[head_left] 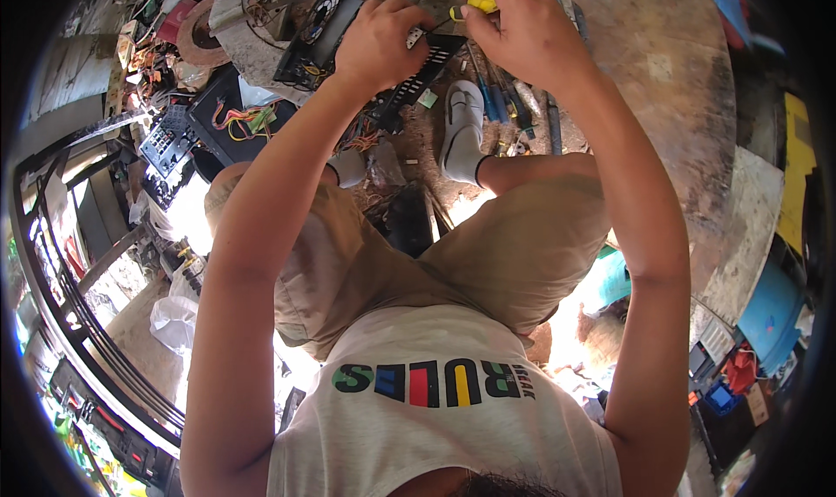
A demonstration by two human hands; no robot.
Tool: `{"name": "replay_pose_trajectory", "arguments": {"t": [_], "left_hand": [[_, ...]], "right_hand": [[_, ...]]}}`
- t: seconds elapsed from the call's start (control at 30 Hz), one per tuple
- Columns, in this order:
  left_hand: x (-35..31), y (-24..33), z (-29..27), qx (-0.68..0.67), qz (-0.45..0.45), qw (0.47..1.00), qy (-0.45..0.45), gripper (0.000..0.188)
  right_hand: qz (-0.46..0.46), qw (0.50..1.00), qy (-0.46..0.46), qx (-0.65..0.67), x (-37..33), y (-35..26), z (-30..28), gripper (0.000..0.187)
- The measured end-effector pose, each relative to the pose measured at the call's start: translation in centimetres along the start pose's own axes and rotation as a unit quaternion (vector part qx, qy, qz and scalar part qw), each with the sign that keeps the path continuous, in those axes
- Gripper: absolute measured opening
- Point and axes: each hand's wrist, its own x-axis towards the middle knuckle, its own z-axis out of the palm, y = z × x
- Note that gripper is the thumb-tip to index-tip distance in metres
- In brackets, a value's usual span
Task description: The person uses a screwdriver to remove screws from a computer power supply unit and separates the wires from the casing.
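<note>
My left hand (383, 46) is closed over a black metal computer part with a slotted panel (424, 74), gripping it near the top of the view. Left of that hand, a dark casing with a round fan (324, 15) stands tilted; whether it joins the slotted panel is hidden behind the hand. In my right hand (527, 35) is a screwdriver with a yellow handle (481, 3), held by curled fingers. Its thin shaft points left toward the slotted part, and its tip cannot be made out clearly.
Several hand tools (498, 103) lie on the ground beside my light-coloured shoe (463, 118). A wooden board (662, 61) spans the right. At left are a black box with coloured wires (248, 121), mixed scrap and a dark metal rack (65, 288). A blue container (772, 310) stands far right.
</note>
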Motion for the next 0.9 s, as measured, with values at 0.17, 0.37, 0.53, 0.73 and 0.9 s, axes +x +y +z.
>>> {"name": "replay_pose_trajectory", "arguments": {"t": [0.17, 0.37, 0.53, 0.73, 0.9], "left_hand": [[0.3, -1.1, 0.5, 0.005, 0.018, 1.000, -0.008, 0.032], [0.4, -0.4, 0.3, 0.014, -0.016, 1.000, -0.001, 0.030], [0.2, -1.9, 1.2, -0.021, -0.005, 1.000, 0.003, 0.028], [0.2, -0.9, 0.7, -0.004, 0.014, 1.000, 0.020, 0.027], [0.1, -1.1, 1.1, 0.007, 0.025, 0.999, 0.042, 0.028]], "right_hand": [[-0.030, 0.985, -0.115, -0.124, 1.4, -1.3, -0.5, 0.030], [-0.200, 0.949, -0.155, -0.190, 4.2, 0.0, 0.3, 0.028], [-0.188, 0.955, -0.208, -0.097, 3.9, -0.8, -0.1, 0.017], [-0.111, 0.914, -0.322, -0.221, 5.4, -3.0, -0.8, 0.029], [-0.228, 0.949, -0.175, -0.128, 4.9, -0.7, -0.7, 0.028]]}}
